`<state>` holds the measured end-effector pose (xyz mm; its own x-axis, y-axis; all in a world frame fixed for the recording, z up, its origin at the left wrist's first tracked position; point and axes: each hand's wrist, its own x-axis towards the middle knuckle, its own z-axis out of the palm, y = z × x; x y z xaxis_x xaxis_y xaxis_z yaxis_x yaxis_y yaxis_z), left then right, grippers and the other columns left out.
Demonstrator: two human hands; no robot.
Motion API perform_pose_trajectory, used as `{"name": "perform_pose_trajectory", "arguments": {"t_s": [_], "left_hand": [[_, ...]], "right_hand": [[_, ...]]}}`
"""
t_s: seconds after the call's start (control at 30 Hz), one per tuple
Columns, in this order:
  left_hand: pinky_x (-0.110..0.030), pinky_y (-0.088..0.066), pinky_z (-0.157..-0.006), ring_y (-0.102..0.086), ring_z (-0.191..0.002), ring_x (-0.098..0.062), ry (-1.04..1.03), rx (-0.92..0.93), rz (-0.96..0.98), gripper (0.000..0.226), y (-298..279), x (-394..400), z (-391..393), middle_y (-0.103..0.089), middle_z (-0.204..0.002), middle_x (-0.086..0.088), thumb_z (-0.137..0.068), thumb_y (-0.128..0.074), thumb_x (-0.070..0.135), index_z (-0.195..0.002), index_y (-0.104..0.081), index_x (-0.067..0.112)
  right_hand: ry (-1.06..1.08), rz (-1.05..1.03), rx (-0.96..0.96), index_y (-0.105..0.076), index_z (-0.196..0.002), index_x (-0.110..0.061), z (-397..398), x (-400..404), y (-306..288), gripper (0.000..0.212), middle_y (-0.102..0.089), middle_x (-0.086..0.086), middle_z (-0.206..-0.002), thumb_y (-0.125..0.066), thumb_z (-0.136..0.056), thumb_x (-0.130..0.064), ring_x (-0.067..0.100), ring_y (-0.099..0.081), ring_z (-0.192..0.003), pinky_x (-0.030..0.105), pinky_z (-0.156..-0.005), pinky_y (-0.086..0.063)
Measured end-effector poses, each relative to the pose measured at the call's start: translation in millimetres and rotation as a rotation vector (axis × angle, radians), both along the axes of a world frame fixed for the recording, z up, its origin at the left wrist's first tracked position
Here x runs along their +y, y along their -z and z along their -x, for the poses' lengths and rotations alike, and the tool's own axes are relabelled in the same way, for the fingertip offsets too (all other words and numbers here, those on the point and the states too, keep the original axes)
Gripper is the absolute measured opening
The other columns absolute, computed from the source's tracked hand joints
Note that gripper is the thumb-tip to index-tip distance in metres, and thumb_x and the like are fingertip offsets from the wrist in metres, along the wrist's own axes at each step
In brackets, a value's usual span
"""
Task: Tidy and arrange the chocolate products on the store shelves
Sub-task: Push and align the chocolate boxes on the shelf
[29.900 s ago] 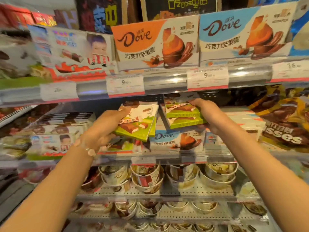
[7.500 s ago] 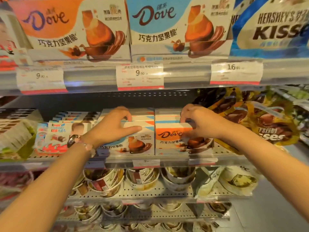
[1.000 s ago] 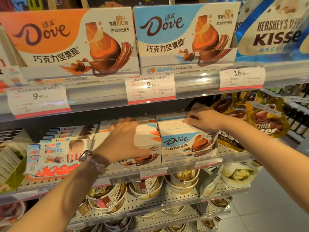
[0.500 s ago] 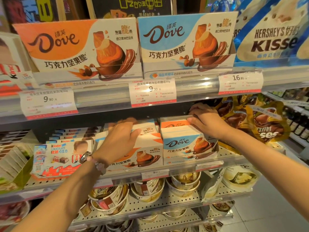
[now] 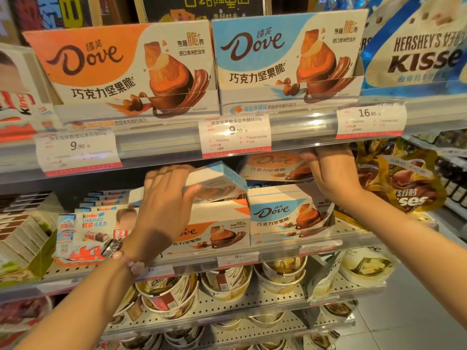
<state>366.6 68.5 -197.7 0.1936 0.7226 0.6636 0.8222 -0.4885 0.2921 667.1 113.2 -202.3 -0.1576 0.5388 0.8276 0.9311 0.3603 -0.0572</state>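
Note:
On the middle shelf (image 5: 353,238) stand two Dove display cartons, an orange one (image 5: 214,231) on the left and a blue one (image 5: 285,218) on the right. My left hand (image 5: 164,198) grips a blue Dove box (image 5: 217,180), lifted and tilted above the orange carton. My right hand (image 5: 328,173) holds an orange Dove box (image 5: 275,165) raised above the blue carton, just under the upper shelf rail (image 5: 303,122). Both boxes are clear of the rows below.
Kinder chocolate boxes (image 5: 91,228) stand left of the Dove cartons. Gold Hershey's Kisses bags (image 5: 404,178) hang to the right. Large Dove display cartons (image 5: 131,69) fill the upper shelf. Dove cups (image 5: 227,281) sit on the shelf below. Price tags (image 5: 236,135) hang from the rail.
Both hands have lifted a box out of the rows: the left a blue one, the right an orange one. The view has moved closer to the shelf.

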Motion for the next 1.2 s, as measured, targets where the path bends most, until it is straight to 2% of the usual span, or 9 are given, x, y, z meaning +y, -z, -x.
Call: {"name": "perform_pose_trajectory", "arguments": {"t_s": [0.17, 0.37, 0.47, 0.6, 0.7, 0.83, 1.03, 1.13, 1.2], "left_hand": [[-0.029, -0.029, -0.088, -0.045, -0.095, -0.017, 0.114, 0.063, -0.2, 0.023, 3.8, -15.9, 12.5, -0.062, -0.097, -0.015, -0.087, -0.049, 0.02, -0.106, -0.052, 0.007], [-0.023, -0.026, -0.086, -0.049, -0.094, -0.021, 0.078, 0.103, -0.295, 0.032, -4.8, -37.1, 30.5, -0.065, -0.095, -0.015, -0.097, -0.036, 0.037, -0.104, -0.051, 0.011], [-0.024, -0.027, -0.084, -0.049, -0.092, -0.02, 0.084, 0.116, -0.294, 0.043, -11.1, -47.3, 38.6, -0.065, -0.092, -0.014, -0.099, -0.024, 0.046, -0.102, -0.051, 0.012], [-0.023, -0.024, -0.078, -0.049, -0.088, -0.017, 0.063, 0.123, -0.3, 0.044, -16.2, -56.6, 48.3, -0.064, -0.091, -0.008, -0.099, -0.023, 0.048, -0.098, -0.052, 0.014], [-0.024, -0.024, -0.077, -0.049, -0.086, -0.016, 0.07, 0.154, -0.355, 0.035, -17.4, -62.5, 53.1, -0.057, -0.093, 0.002, -0.099, -0.028, 0.044, -0.097, -0.049, 0.017], [-0.027, -0.029, -0.073, -0.05, -0.083, -0.017, 0.102, 0.199, -0.328, 0.032, -16.0, -68.3, 58.5, -0.054, -0.092, 0.006, -0.097, -0.029, 0.044, -0.097, -0.05, 0.019], [-0.032, -0.035, -0.075, -0.05, -0.086, -0.02, 0.176, 0.24, -0.299, 0.023, -8.6, -70.5, 65.1, -0.05, -0.103, 0.006, -0.093, -0.038, 0.033, -0.107, -0.047, 0.016], [-0.032, -0.035, -0.072, -0.048, -0.084, -0.02, 0.203, 0.262, -0.264, 0.028, -9.5, -70.9, 62.5, -0.048, -0.101, 0.005, -0.095, -0.033, 0.037, -0.108, -0.045, 0.014], [-0.03, -0.035, -0.074, -0.048, -0.085, -0.019, 0.205, 0.259, -0.238, 0.032, -9.3, -72.0, 61.5, -0.048, -0.103, 0.004, -0.096, -0.031, 0.039, -0.109, -0.045, 0.014]], "right_hand": [[-0.08, -0.005, -0.018, -0.07, -0.092, 0.003, 18.2, -6.8, -9.1, 0.072, -0.068, 0.024, -0.079, -0.022, -0.098, -0.05, 0.04, -0.065, -0.07, 0.037, -0.061, -0.05], [-0.107, 0.127, -0.138, -0.069, -0.104, -0.007, 48.3, -7.9, -23.9, 0.079, -0.069, 0.018, -0.093, -0.014, -0.091, -0.062, 0.035, -0.063, -0.083, 0.041, -0.068, -0.049], [-0.144, 0.059, -0.228, -0.072, -0.097, -0.008, 67.0, -10.5, -29.2, 0.061, -0.069, 0.02, -0.084, -0.028, -0.093, -0.049, 0.036, -0.065, -0.075, 0.037, -0.059, -0.048], [-0.151, 0.007, -0.293, -0.071, -0.082, -0.005, 85.5, -11.5, -35.8, 0.039, -0.066, 0.017, -0.067, -0.048, -0.09, -0.036, 0.031, -0.063, -0.056, 0.025, -0.045, -0.04], [-0.139, 0.103, -0.318, -0.07, -0.1, -0.008, 94.0, -8.5, -34.8, 0.035, -0.067, 0.021, -0.087, -0.051, -0.094, -0.037, 0.036, -0.064, -0.075, 0.032, -0.053, -0.037], [-0.214, 0.172, -0.294, -0.064, -0.116, -0.023, 104.4, -6.5, -37.7, 0.038, -0.064, 0.012, -0.114, -0.044, -0.094, -0.046, 0.033, -0.06, -0.101, 0.032, -0.067, -0.043], [-0.26, 0.174, -0.398, -0.063, -0.104, -0.015, 124.1, -3.8, -40.7, 0.039, -0.063, 0.011, -0.106, -0.041, -0.094, -0.046, 0.028, -0.056, -0.104, 0.031, -0.074, -0.042], [-0.323, 0.277, -0.401, -0.058, -0.106, -0.013, 139.4, 6.4, -35.7, 0.029, -0.061, 0.01, -0.101, -0.039, -0.098, -0.033, 0.03, -0.057, -0.1, 0.022, -0.068, -0.035], [-0.362, 0.259, -0.4, -0.057, -0.105, -0.017, 149.0, 10.4, -32.9, 0.029, -0.06, 0.006, -0.104, -0.038, -0.097, -0.038, 0.026, -0.056, -0.102, 0.023, -0.074, -0.036]]}}
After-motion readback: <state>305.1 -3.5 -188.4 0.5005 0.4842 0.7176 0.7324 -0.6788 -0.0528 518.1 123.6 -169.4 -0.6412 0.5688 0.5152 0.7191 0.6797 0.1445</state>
